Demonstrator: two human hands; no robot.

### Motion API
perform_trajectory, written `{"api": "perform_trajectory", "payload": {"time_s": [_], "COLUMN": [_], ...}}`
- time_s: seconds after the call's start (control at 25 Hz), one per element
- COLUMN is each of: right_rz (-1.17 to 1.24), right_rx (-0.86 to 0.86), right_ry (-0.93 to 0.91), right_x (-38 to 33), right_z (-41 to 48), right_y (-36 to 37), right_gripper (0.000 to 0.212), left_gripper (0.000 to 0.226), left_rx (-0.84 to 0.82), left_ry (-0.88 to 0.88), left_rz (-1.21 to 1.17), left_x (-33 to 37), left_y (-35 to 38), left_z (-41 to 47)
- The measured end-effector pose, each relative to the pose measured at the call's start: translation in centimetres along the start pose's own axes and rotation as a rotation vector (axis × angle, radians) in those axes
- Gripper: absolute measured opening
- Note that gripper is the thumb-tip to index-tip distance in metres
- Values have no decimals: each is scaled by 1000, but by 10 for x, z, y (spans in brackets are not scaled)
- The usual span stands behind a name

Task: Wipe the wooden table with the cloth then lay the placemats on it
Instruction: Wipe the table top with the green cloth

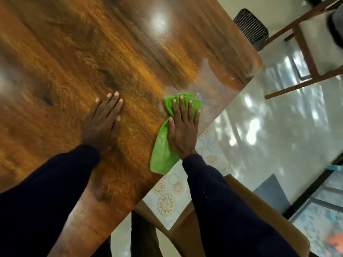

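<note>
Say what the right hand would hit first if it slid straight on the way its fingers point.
Nothing visible: beyond the right hand, flat on the green cloth, only bare wooden table shows up to the frame's edge.

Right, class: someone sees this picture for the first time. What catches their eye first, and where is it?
The bright green cloth, pressed flat under the right hand near the right edge, stands out against the glossy wooden table. The left hand rests flat on the wood beside it. A floral-patterned placemat lies on a chair seat just below the table's edge.
</note>
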State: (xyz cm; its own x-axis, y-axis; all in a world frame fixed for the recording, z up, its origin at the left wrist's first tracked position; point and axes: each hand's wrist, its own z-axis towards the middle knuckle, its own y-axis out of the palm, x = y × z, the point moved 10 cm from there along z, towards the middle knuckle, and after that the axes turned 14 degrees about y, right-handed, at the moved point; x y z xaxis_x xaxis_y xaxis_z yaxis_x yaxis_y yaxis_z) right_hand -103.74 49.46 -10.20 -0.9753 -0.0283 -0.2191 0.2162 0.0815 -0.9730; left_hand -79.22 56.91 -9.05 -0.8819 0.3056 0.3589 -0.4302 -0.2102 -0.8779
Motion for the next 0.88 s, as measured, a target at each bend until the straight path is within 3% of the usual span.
{"api": "perform_trajectory", "payload": {"time_s": [0.12,0.24,0.4,0.56,0.72,0.88], "right_rz": [-24,16,47,19,-7,-18], "right_rx": [-3,-104,-225,-124,-32,-63], "right_ry": [-72,-240,-418,-249,-62,-156], "right_x": [-31,-57,-28,18,-8,-58], "right_z": [29,-7,-61,2,69,50], "right_y": [4,11,11,-3,-3,10], "right_gripper": [60,61,59,60,61,61], "left_gripper": [51,51,53,53,52,52], "left_rx": [-13,-21,-41,-51,-53,-44], "left_ry": [-23,-14,-32,-35,-43,-40], "left_rz": [34,50,58,77,84,84], "left_x": [3,4,4,4,5,5], "left_y": [18,17,16,17,15,15], "left_z": [18,13,20,20,21,20]}}
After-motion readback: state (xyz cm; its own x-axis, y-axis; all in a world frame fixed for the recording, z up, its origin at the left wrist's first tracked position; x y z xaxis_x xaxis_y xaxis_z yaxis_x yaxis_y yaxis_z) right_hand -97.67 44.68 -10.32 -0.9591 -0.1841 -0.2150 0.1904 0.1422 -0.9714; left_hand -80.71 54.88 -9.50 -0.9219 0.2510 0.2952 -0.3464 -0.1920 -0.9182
